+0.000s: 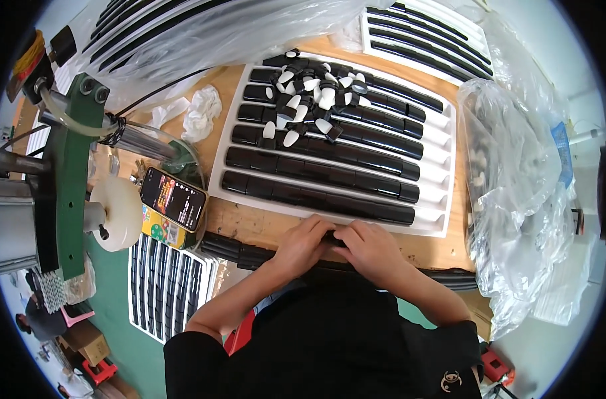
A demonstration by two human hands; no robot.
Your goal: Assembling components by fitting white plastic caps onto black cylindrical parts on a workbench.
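Observation:
At the near edge of the table, my left hand (304,247) and my right hand (369,251) meet with bent fingers. Pinched between them is a small black piece (330,238), mostly covered by the fingertips, so its exact kind does not show. Just beyond the hands lies a white slotted tray (434,219). Glossy black cylindrical pieces (316,197) fill its slots end to end in long rows, with bare slot ends on the right. A loose heap of small black and white caps (326,101) rests on the tray's far left part.
On the left stands a green machine frame (77,186), with a phone (173,197) on a yellow box (155,226) beside it. Crumpled tissue (202,113) lies near the tray. Clear plastic bags (515,186) crowd the right. Another filled tray (422,40) sits at the far right.

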